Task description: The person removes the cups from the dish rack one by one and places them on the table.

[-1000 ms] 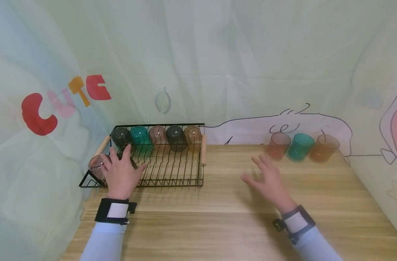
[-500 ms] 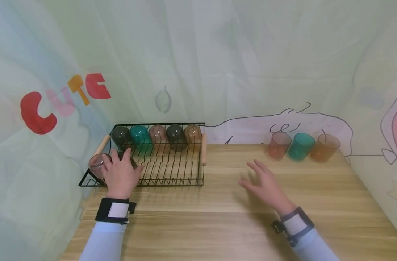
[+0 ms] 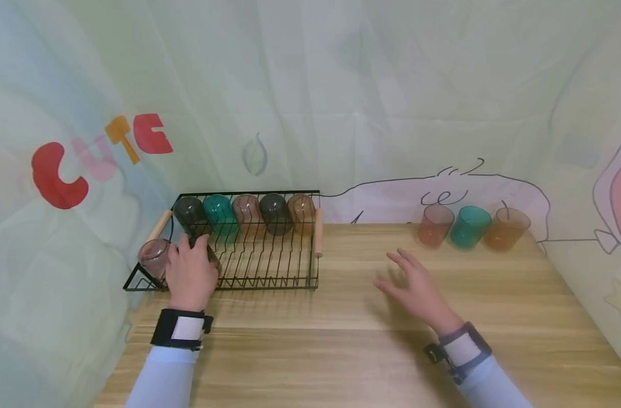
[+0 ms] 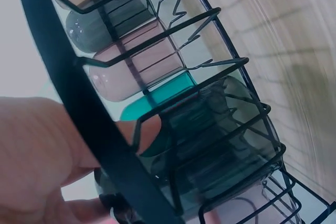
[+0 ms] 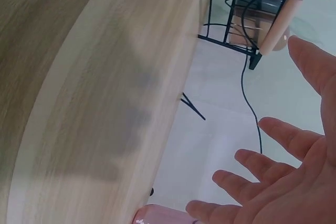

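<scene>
My left hand (image 3: 190, 277) grips a dark grey glass (image 4: 220, 135) at the front left of the black wire rack (image 3: 318, 233). Thumb and fingers lie around its side, and the hand hides most of the glass in the head view. Just left of this hand, a pinkish glass (image 3: 152, 256) sits in the same front row. Fingers spread and holding nothing, my right hand (image 3: 417, 292) hovers over the wooden table, nearest to a pink glass (image 3: 435, 228) standing at the back right.
Along the rack's back row stand several upside-down glasses: grey (image 3: 190, 212), teal (image 3: 220, 212), pink (image 3: 246, 211), dark grey (image 3: 276, 214) and amber (image 3: 302, 212). A teal glass (image 3: 470, 228) and an orange glass (image 3: 506, 229) stand beside the right-hand pink one. A printed curtain (image 3: 392, 113) hangs behind the table.
My left hand's fingers have drawn in around the dark grey glass. The right hand has shifted slightly toward me and to the left, then stayed still.
</scene>
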The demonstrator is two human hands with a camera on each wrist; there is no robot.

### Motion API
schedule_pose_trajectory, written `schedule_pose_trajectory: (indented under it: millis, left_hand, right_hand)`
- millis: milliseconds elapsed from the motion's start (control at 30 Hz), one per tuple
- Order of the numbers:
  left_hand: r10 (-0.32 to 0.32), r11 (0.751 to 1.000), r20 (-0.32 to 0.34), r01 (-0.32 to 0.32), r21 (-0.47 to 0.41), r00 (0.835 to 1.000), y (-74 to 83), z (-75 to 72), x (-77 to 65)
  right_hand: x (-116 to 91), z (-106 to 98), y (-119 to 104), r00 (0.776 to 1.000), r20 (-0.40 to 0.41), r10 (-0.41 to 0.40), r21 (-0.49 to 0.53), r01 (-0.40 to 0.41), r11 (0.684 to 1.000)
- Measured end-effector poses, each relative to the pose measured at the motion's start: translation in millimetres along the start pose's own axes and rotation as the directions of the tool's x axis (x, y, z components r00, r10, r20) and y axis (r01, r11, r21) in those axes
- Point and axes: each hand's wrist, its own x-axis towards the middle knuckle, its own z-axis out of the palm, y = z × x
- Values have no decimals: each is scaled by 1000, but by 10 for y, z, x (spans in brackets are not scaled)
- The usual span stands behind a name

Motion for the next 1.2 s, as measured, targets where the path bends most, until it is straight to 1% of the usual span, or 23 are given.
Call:
schedule_pose_trajectory:
  millis: [167,267,333,400,467,567,667,733,800,867,933,1000,1033,1100,1133,1200]
  left_hand:
    - [10,1000,-12,-10,0,1000,42,-14,-16]
    - [22,1000,-30,-23,-7,999,89,-37,-30]
    - [38,999,-59,-39,-17,998,135,-59,-40]
    - [67,997,-105,-70,-26,992,192,-86,-53]
    - [101,994,-165,-108,-34,981,256,-117,-70]
    - [161,983,-256,-177,-42,953,365,-168,-100]
    - [197,973,-318,-226,-57,927,498,-212,-138]
    - [206,965,-338,-248,-88,919,606,-242,-175]
    - [205,951,-343,-270,-151,917,718,-257,-215]
    - [202,926,-337,-291,-239,920,829,-263,-262]
    - [201,889,-328,-312,-335,923,933,-254,-309]
    - [196,852,-321,-323,-411,926,1024,-231,-352]
    - [194,829,-320,-329,-451,927,1065,-214,-372]
    - [180,787,-307,-324,-524,934,1141,-176,-407]
    - [170,764,-297,-316,-562,940,1176,-156,-421]
    - [139,710,-262,-281,-646,955,1247,-108,-449]
  right_hand:
    - [-25,-36,-32,1000,0,3,18,-3,1000]
    - [-32,-55,-50,1000,-1,7,33,-7,999]
    - [-37,-69,-65,1000,-3,11,46,-10,999]
    - [-39,-83,-86,1000,-10,8,62,-7,998]
    - [-40,-97,-110,1000,-20,6,69,-5,998]
    - [-41,-116,-153,999,-35,4,74,-1,997]
    - [-44,-136,-204,999,-49,4,87,0,996]
    - [-48,-150,-238,998,-58,6,96,0,995]
    - [-51,-161,-272,998,-67,7,104,0,995]
    - [-55,-168,-303,997,-77,8,111,1,994]
    - [-57,-170,-332,996,-87,3,117,7,993]
    - [-58,-165,-357,995,-95,-3,125,15,992]
    - [-59,-161,-369,995,-99,-6,129,19,991]
    - [-61,-150,-388,995,-103,-13,137,27,990]
    - [-62,-144,-396,994,-107,-17,143,32,989]
    - [-66,-134,-411,994,-112,-18,163,36,986]
